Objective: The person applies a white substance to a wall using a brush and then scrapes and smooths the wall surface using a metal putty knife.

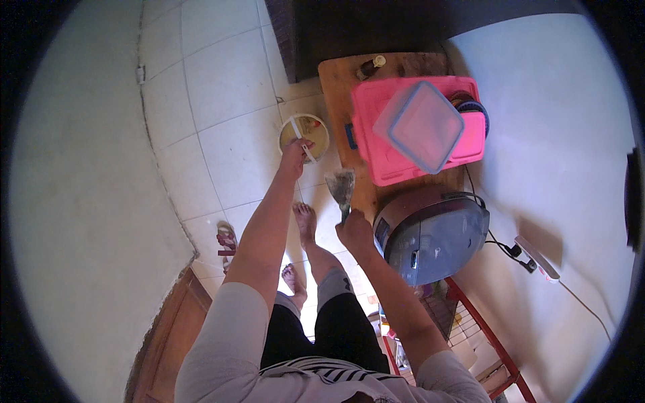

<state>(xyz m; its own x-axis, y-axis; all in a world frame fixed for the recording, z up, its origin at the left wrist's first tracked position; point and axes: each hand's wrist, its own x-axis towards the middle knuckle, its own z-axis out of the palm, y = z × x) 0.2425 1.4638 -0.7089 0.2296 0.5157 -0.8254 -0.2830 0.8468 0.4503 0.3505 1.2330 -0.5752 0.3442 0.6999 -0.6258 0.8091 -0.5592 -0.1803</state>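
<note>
My left hand point(293, 157) is closed around the white strap handle point(295, 127) of a round white bucket point(327, 140). Inside the bucket is something yellowish-tan, with a small red patch near its far side. I cannot tell from this height whether the bucket hangs or rests on the floor. To the right and nearer to me, my right hand point(356, 232) grips a putty knife point(340, 187) by its dark handle. Its wide blade points away from me and carries whitish smears. The blade is apart from the bucket, close to the table's left edge.
On the wooden table point(339, 87) are a pink plastic lid or tub point(369, 144), a clear container point(423, 127), a small dark bottle point(369, 67) and a rice cooker point(437, 242). Cords run to a power strip point(537, 258). Sandals point(226, 238) lie by the left wall.
</note>
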